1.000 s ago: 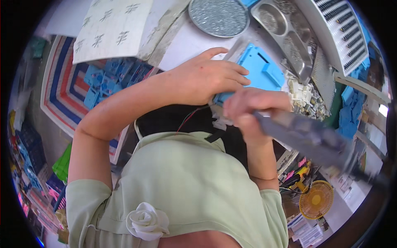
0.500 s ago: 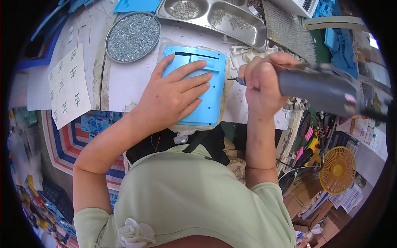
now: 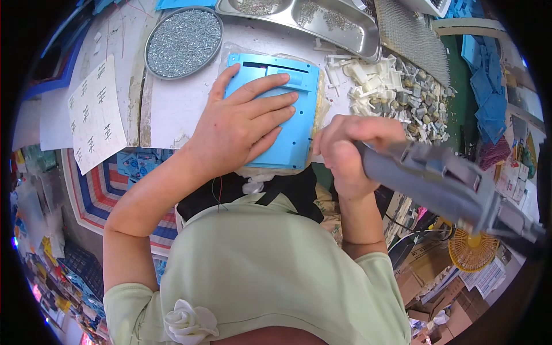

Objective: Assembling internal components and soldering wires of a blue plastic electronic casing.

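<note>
A flat blue plastic panel (image 3: 296, 129) lies on the white worktop (image 3: 172, 103) in front of me. My left hand (image 3: 238, 126) rests flat on it with fingers spread, pressing it down. Wrapped around a grey powered screwdriver (image 3: 443, 184), my right hand (image 3: 348, 149) sits at the panel's right edge. The tool's tip is hidden behind my fingers.
A round tray of small screws (image 3: 183, 40) sits at the back left. Behind the panel stands a metal compartment tray (image 3: 310, 17), and a heap of small white and grey plastic parts (image 3: 397, 95) lies to the right. A sheet of paper (image 3: 95, 121) hangs off the table's left edge.
The view has tilted down and the panel now lies nearer me. My right hand with the screwdriver has moved down along the panel's right edge. My left hand still presses the panel.
</note>
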`<state>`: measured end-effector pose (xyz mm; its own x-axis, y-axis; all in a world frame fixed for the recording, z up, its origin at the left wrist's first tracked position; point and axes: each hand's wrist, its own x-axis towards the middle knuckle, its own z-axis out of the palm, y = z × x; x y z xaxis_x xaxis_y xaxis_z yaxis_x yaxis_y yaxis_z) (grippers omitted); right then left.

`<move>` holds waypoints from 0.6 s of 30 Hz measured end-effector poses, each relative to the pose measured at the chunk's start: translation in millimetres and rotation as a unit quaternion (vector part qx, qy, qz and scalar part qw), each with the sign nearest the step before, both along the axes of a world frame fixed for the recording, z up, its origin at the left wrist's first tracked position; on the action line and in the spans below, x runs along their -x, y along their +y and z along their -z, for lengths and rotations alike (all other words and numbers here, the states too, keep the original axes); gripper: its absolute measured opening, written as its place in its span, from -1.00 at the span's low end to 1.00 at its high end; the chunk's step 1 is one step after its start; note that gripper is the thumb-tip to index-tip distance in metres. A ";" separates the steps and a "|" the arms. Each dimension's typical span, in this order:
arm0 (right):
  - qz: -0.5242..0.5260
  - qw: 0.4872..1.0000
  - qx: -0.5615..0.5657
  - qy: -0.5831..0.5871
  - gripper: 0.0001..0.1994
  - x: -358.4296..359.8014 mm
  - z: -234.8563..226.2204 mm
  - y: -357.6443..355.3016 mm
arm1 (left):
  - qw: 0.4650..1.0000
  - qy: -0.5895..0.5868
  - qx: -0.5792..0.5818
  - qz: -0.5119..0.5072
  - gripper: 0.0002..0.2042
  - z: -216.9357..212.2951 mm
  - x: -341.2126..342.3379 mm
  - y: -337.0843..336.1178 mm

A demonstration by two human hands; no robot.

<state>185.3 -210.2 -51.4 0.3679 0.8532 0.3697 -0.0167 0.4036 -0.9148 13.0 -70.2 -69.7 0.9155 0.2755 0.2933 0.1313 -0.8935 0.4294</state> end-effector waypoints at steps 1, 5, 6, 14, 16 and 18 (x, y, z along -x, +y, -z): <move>0.002 1.000 0.007 0.000 -0.66 -0.4 1.0 -2.1 | 1.000 -0.006 -0.004 0.000 -0.67 0.8 -0.4 0.0; -0.033 0.994 -0.082 0.064 -0.68 -9.5 -20.5 10.9 | 0.994 -0.096 0.042 -0.034 -0.64 14.3 -10.4 30.4; -0.031 0.994 -0.090 0.059 -0.68 -9.3 -30.3 15.5 | 0.993 -0.106 -0.008 -0.053 -0.63 18.7 -23.0 41.5; -0.023 0.993 -0.117 0.023 -0.74 -69.0 -81.4 20.1 | 0.939 -0.306 0.016 -0.157 -0.66 -58.2 123.1 40.1; 0.015 0.995 -0.096 0.027 -0.74 -79.4 -76.8 11.3 | 0.825 -0.338 0.058 -0.449 -0.70 -1.9 239.7 22.4; 0.038 0.996 -0.080 0.032 -0.75 -81.1 -69.1 16.2 | 0.646 -0.386 0.186 -0.632 -0.67 54.4 319.8 -8.5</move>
